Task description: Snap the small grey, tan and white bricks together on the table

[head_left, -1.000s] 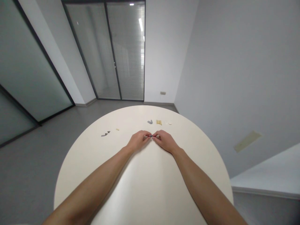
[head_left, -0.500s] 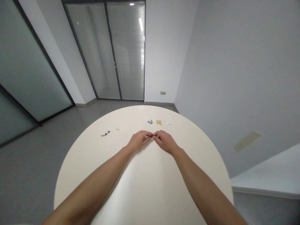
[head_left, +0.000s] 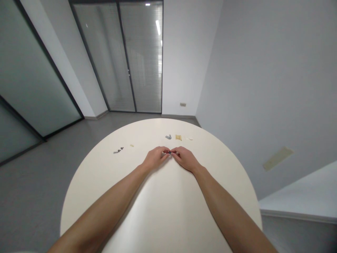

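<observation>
Over the middle of the round white table (head_left: 163,203), my left hand (head_left: 156,157) and my right hand (head_left: 186,158) meet at the fingertips. Both are closed in a pinch on one small dark piece with a bit of red (head_left: 170,152), mostly covered by the fingers; its kind is too small to make out. Just beyond my hands lie a few grey pieces (head_left: 168,137), a tan piece (head_left: 178,137) and some small white pieces (head_left: 189,138).
On the table's left part lie several small dark grey pieces (head_left: 119,150) and a small yellowish piece (head_left: 132,145). Past the far edge are a glass door (head_left: 142,70) and a grey wall (head_left: 268,70) on the right.
Hardly anything differs. My fingertips have shifted very slightly around the small dark piece, while the loose pieces on the table stay where they were.
</observation>
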### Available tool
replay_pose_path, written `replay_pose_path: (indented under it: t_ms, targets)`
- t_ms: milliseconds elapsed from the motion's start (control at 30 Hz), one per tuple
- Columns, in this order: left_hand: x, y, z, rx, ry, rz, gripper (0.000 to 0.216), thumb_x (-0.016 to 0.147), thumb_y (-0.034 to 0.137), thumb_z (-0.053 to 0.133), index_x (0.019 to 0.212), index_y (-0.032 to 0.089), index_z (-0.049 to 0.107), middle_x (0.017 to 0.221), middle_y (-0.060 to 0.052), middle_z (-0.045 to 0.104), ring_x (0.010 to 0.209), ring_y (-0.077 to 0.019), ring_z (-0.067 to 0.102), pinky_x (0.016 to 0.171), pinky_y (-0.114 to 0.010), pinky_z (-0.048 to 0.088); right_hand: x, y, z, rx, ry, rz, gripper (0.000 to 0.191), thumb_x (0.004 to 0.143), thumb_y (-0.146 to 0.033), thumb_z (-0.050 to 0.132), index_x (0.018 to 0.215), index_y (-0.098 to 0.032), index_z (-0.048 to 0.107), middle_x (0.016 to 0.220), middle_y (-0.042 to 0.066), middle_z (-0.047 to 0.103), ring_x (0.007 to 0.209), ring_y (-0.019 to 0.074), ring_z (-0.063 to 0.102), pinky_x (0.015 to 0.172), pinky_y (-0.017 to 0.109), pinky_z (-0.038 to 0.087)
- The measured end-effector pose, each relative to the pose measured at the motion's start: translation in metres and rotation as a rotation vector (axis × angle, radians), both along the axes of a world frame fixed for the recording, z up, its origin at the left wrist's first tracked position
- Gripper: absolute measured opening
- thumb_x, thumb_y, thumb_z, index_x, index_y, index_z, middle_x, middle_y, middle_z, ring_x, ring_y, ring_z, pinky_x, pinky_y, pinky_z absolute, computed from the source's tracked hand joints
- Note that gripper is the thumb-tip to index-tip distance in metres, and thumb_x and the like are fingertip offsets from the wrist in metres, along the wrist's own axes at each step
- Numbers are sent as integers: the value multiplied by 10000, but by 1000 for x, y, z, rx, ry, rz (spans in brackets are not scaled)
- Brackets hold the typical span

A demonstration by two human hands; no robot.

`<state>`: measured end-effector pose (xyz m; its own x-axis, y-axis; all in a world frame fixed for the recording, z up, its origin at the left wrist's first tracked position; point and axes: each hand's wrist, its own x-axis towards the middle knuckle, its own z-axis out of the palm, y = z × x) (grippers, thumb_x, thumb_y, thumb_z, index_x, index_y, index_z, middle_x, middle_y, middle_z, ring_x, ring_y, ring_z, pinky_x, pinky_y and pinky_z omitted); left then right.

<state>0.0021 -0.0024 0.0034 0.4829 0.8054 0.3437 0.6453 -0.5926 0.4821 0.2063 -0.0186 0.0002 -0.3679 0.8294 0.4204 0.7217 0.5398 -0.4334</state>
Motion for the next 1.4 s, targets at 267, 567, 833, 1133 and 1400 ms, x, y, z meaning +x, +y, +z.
replay_pose_path:
  t_ms: [267,567,833,1133,1400]
  targets:
    - [-1,1,-1,17,41,38,246,929,361,495,1033,242,684,1021,-22,717,959,-192,628,829,-298,477,-1,-1,2,-14,2,12,131,896,-271,602,981,-228,692,912,29,688,851,164,604,760,278,454]
    - [1,1,-1,11,72,73,272,931,391,500,1013,225,699,959,-50,713,902,-196,626,800,-298,473,0,-1,1,-3,18,16,151,890,-270,609,1018,-221,672,934,35,689,868,163,613,772,278,454]
    - [1,4,-4,41,85,33,281,938,383,489,975,222,717,930,-51,715,901,-200,623,798,-298,471,0,0,1,0,21,30,143,869,-287,642,997,-231,670,958,26,696,910,170,617,801,284,455]
    - [0,3,-4,35,36,7,218,902,328,541,1049,240,675,936,-24,711,875,-193,625,771,-293,467,-1,-1,2,-22,5,9,164,892,-366,631,966,-228,678,917,23,684,838,159,601,745,274,434]
    - [-1,6,-6,23,50,-22,185,887,270,556,1013,244,689,931,-14,711,873,-184,624,779,-287,466,1,1,0,-28,-20,3,116,867,-309,669,950,-229,670,915,18,672,879,167,595,779,280,432]
